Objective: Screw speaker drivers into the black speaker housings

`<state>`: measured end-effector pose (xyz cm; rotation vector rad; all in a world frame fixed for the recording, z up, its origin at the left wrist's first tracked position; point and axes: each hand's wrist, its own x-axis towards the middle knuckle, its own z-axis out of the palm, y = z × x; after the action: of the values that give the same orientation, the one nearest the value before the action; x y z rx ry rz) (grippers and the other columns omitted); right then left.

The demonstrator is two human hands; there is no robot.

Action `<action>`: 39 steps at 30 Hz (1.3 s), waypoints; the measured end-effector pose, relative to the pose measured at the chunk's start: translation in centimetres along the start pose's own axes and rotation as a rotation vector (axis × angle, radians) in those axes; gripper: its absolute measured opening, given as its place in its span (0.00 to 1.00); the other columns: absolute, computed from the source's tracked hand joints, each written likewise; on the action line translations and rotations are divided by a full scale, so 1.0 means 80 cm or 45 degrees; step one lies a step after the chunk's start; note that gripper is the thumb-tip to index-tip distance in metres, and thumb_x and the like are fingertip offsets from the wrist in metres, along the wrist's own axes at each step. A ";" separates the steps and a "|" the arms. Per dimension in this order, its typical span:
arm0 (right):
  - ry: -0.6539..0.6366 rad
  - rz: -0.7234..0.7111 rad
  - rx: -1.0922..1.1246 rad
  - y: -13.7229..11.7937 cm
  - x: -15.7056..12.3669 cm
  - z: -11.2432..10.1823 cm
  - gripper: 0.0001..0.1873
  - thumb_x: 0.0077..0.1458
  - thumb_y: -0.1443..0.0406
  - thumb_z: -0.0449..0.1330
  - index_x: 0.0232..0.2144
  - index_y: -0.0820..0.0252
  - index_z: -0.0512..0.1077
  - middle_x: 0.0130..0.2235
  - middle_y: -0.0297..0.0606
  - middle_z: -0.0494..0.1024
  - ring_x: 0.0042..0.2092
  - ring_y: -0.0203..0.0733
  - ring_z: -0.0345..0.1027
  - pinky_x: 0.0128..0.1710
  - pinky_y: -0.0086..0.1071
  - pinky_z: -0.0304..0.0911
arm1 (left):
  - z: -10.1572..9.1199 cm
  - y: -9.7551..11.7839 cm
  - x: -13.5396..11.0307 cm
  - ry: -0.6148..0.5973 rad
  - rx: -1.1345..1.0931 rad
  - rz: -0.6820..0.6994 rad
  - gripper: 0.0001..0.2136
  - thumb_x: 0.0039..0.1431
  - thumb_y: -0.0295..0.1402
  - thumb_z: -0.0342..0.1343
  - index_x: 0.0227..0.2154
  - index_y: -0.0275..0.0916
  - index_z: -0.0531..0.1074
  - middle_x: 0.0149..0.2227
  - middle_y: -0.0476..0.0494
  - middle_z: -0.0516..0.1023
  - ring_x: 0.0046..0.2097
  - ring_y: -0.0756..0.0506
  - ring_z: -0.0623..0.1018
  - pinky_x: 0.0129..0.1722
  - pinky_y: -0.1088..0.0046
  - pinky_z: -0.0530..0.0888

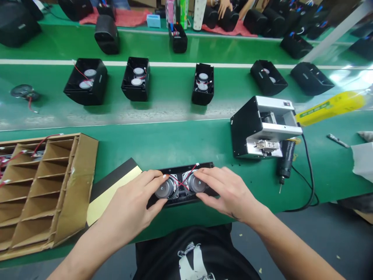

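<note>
In front of me a long black panel [185, 202] lies on the green bench, holding two round speaker drivers side by side. My left hand [140, 194] pinches the left speaker driver [164, 189] between thumb and fingers. On the other side, my right hand [225, 190] grips the right speaker driver [196, 184] at its edge. Red wires [183, 182] cross between the two drivers, with a small white connector [197, 164] at one end. My fingers cover parts of the panel's ends.
A cardboard divider box [74, 186] stands at the left, near a yellow-and-black sheet [109, 190]. To the right are a silver-and-black machine [247, 128] and an electric screwdriver [287, 159]. Several black speaker housings [97, 83] line the strip beyond. A co-worker's hand [224, 7] shows at the back.
</note>
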<state>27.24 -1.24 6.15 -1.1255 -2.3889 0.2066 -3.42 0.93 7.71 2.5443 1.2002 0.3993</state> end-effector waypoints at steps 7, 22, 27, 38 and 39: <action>-0.156 0.065 -0.132 -0.004 0.010 0.002 0.18 0.72 0.59 0.64 0.57 0.67 0.74 0.53 0.44 0.83 0.46 0.48 0.75 0.42 0.44 0.55 | 0.021 -0.001 0.011 -0.037 0.213 0.107 0.15 0.68 0.31 0.59 0.55 0.35 0.74 0.52 0.36 0.83 0.48 0.36 0.84 0.44 0.57 0.83; -0.232 0.204 0.064 0.010 0.011 0.012 0.21 0.66 0.58 0.71 0.57 0.61 0.76 0.53 0.40 0.83 0.49 0.46 0.72 0.44 0.41 0.53 | 0.032 -0.015 0.006 0.021 0.114 0.153 0.13 0.75 0.38 0.55 0.54 0.37 0.75 0.52 0.37 0.83 0.48 0.39 0.84 0.45 0.59 0.82; -0.227 0.171 0.072 0.015 0.012 0.014 0.20 0.67 0.55 0.69 0.55 0.60 0.77 0.52 0.39 0.83 0.48 0.45 0.72 0.44 0.41 0.53 | 0.036 -0.018 0.005 0.026 0.042 0.139 0.13 0.73 0.37 0.58 0.55 0.38 0.76 0.53 0.39 0.84 0.49 0.40 0.84 0.46 0.60 0.82; -0.114 0.122 0.121 0.018 0.007 0.020 0.19 0.70 0.55 0.66 0.55 0.61 0.77 0.51 0.40 0.84 0.45 0.44 0.72 0.44 0.42 0.53 | 0.034 -0.014 0.002 0.019 0.093 0.149 0.12 0.73 0.35 0.58 0.55 0.38 0.75 0.52 0.38 0.83 0.48 0.41 0.84 0.46 0.62 0.81; -0.111 0.123 0.123 0.018 0.007 0.021 0.19 0.70 0.55 0.67 0.55 0.61 0.77 0.51 0.40 0.84 0.45 0.44 0.72 0.44 0.43 0.53 | 0.034 -0.013 0.003 0.022 0.094 0.150 0.12 0.73 0.35 0.58 0.55 0.38 0.75 0.52 0.38 0.83 0.48 0.41 0.84 0.47 0.62 0.81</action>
<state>27.09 0.20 4.44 -1.2105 -2.3737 0.4069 -3.04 1.33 4.87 2.6889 1.0931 0.4124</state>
